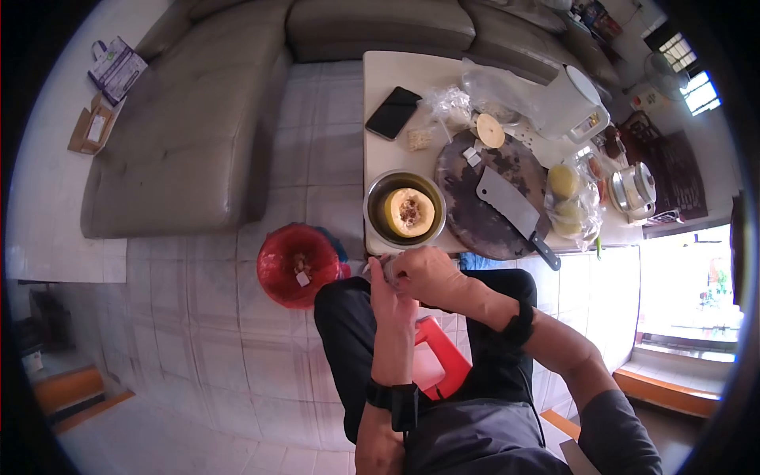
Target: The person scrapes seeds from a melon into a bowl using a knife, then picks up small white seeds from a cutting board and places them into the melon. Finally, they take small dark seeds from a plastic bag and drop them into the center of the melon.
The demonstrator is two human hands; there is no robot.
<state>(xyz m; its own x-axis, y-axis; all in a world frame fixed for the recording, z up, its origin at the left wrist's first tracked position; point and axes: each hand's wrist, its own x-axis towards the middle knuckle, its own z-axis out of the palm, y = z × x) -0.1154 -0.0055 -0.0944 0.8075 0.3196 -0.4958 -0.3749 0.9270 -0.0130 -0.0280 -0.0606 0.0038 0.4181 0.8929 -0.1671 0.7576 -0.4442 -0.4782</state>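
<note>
My left hand [388, 297] and my right hand [434, 275] meet over my lap, just below the table's near edge. Their fingers are closed around something small and pale; I cannot make out what it is. Just beyond them stands a metal bowl [374, 227] holding a hollowed yellow fruit [423, 215] with brown bits in its opening. A cleaver [508, 202] lies on the round dark cutting board [463, 218], its handle over the near edge. Small white pieces [472, 156] and a pale round slice [490, 131] lie at the board's far side.
Left of my knee, a red-lined bin [277, 273] holds scraps. On the table [380, 67] are a phone [393, 112], plastic bags [450, 104], a white appliance [571, 103], bagged yellow fruit [565, 182] and a lidded metal pot [633, 190]. Grey sofas [186, 134] stand beyond.
</note>
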